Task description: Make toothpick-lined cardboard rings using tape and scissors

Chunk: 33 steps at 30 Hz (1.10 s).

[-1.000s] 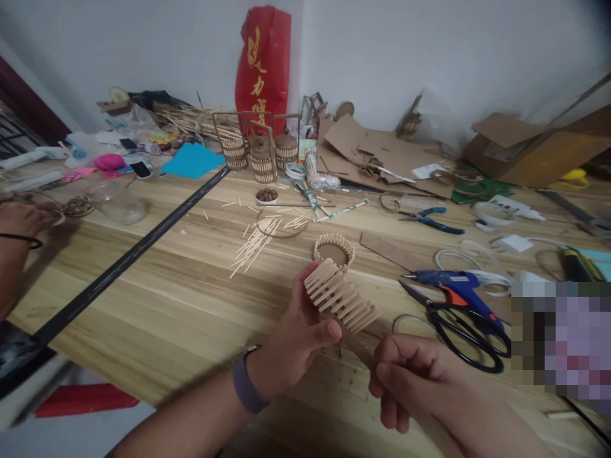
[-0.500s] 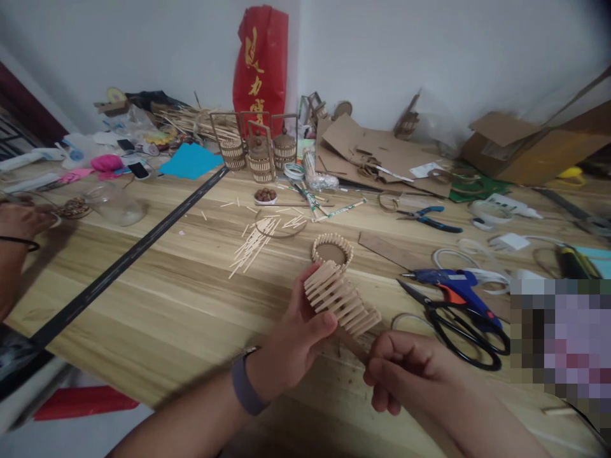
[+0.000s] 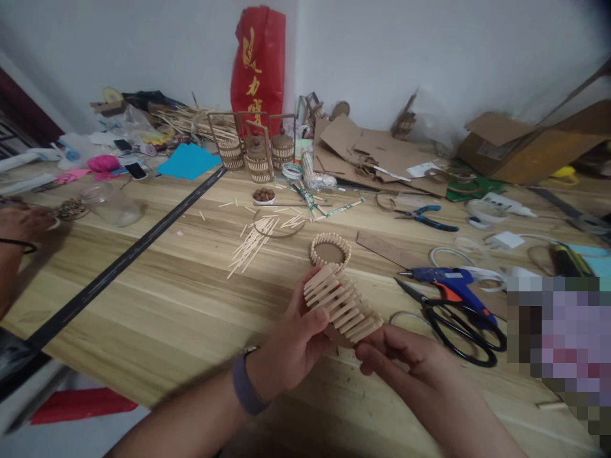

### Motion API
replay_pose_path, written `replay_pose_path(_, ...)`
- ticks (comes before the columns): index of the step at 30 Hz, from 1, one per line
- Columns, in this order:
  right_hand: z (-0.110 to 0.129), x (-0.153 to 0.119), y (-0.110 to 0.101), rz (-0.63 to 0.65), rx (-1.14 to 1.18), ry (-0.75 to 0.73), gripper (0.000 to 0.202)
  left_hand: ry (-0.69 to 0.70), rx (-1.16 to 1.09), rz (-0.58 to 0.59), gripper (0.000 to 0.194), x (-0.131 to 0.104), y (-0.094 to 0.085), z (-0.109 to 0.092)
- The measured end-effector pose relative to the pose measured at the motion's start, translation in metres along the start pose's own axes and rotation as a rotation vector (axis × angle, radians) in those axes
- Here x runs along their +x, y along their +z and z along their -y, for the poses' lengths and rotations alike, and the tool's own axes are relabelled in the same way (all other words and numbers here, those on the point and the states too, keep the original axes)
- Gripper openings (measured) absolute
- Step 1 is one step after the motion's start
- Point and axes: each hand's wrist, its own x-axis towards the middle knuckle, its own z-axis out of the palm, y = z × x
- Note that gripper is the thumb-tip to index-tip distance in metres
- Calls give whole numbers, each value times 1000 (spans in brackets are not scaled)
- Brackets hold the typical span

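Observation:
My left hand (image 3: 293, 340) is closed around a small round basket body made of short wooden sticks (image 3: 341, 302), tilted on its side, with the thumb pressed on the sticks. Under its lower edge shows a bit of brown cardboard strip (image 3: 340, 337). The fingers of my right hand (image 3: 413, 366) pinch the strip close against the basket's lower right edge; the strip's end is hidden by them. Just beyond, a second stick ring with a brown base (image 3: 330, 250) stands on the table.
Black scissors (image 3: 458, 324) and a blue glue gun (image 3: 451, 280) lie to the right. Loose sticks (image 3: 252, 245) are scattered ahead, near a bowl of brown beads (image 3: 264, 196). Finished little baskets (image 3: 259, 162) stand at the back. Another person's hand (image 3: 21, 226) is at far left.
My right hand has moved left, along the strip, up to the basket's edge. The length of strip that showed between hand and basket is now mostly covered. My left hand keeps its hold.

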Motion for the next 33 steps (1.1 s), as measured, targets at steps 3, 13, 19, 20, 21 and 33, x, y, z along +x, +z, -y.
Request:
replay_pose_path(3, -1, 0, 2, -46, -33, -18, 29, -3, 2, 11, 74, 0, 0, 0)
replay_pose_path(13, -9, 1, 9, -149, -46, -12, 28, 83, 39, 71, 70, -1, -2, 4)
replay_pose_path(19, -10, -4, 10, -280, -167, -141, 26, 179, 72, 132, 73, 0, -6, 6)
replay_pose_path(20, -9, -6, 10, -303, -188, -162, 26, 186, 79, 138, 74, 0, -6, 6)
replay_pose_path(21, -9, -8, 10, -312, -210, -179, 26, 194, 85, 143, 75, 0, -7, 6)
replay_pose_path(33, -8, -11, 9, -354, -399, -331, 20, 151, 77, 110, 82, -4, 3, -5)
